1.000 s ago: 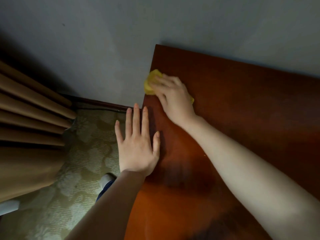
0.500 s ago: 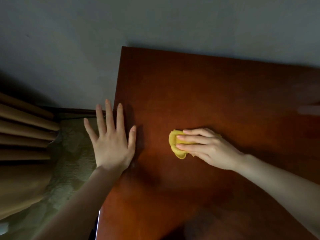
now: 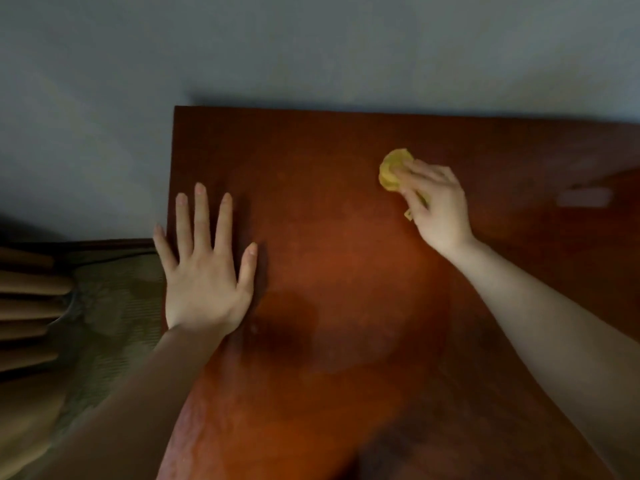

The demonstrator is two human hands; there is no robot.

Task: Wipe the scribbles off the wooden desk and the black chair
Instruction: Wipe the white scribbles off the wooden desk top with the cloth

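The reddish-brown wooden desk (image 3: pixel 346 289) fills the middle and right of the view, its back edge against the wall. My right hand (image 3: pixel 438 209) holds a bunched yellow cloth (image 3: pixel 391 168) against the desk top toward the back, fingers curled over it, with a bit of cloth showing under the thumb. My left hand (image 3: pixel 204 271) lies flat with spread fingers on the desk's left edge. I cannot make out any scribbles on the dim, blurred surface. The black chair is out of view.
A grey wall (image 3: pixel 311 46) runs behind the desk. To the left hang tan curtain folds (image 3: pixel 27 306) over a patterned greenish carpet (image 3: pixel 117 306). A pale reflection (image 3: pixel 585 197) shows on the desk at the right.
My right hand has carried the cloth from the desk's back-left corner across the top to the right and toward the back. My left hand stays flat on the left edge.
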